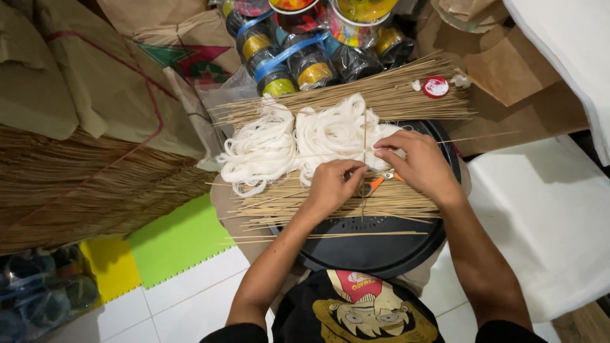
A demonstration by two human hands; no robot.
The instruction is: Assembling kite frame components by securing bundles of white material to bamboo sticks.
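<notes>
A white tiled floor with green and yellow foam mats frames my view, brown paper sheets heaped beyond it. At the centre sits a round black tray, resting on my lap, and I take everything else from it. Across the tray's middle lie thin bamboo sticks in a loose layer; a second bundle of sticks lies along its far edge. Between the two bundles, skeins of white string are spread out. My left hand is curled over the near sticks, fingertips pinched shut on one upright stick that rises across the string. My right hand rests just right of it, fingers bent and lying flat on the string; I cannot tell whether it grips anything. Orange-handled scissors peek out between the two hands. Beyond the tray's far edge stand spools of dark thread, and a small red cap lies on the far sticks.
</notes>
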